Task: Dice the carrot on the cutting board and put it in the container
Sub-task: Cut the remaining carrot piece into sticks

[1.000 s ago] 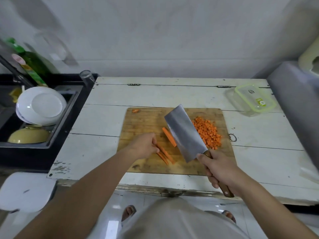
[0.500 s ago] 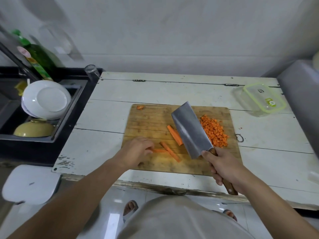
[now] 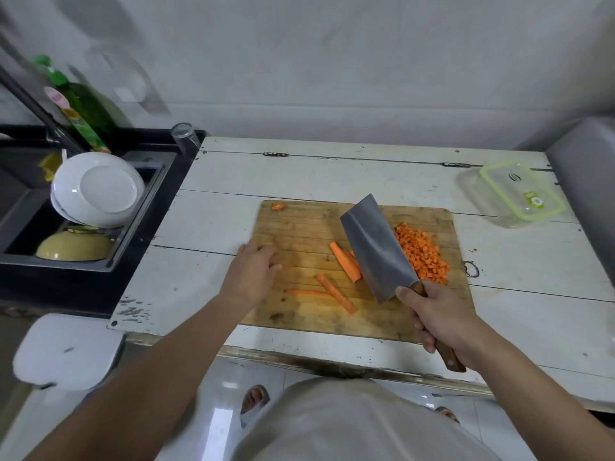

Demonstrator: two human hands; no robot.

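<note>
The right hand (image 3: 442, 317) has its grip closed around the wooden handle of the cleaver (image 3: 379, 249), whose broad blade is raised and tilted over the cutting board (image 3: 299, 227). Just beyond the blade, on its far right side, lies the pile of diced carrot (image 3: 422, 252). On the near left side of the blade rests a thick carrot wedge (image 3: 346, 261), and nearer the left hand two thinner carrot strips (image 3: 334, 293) lie loose and splayed, not lined up. The left hand (image 3: 254, 272) rests on the board's left edge, fingers loosely curled, its grip holding nothing.

To do this step well, the left hand should probably gather the strips and the wedge side by side, square to the blade, with fingertips tucked back before the cleaver comes down. Cuts likely want to match the cubes already made. A stray carrot bit (image 3: 278, 206) sits at the far left corner. The clear container (image 3: 515, 194) stands on the worktop (image 3: 366, 174), well beyond and right of the right hand, apparently empty.
</note>
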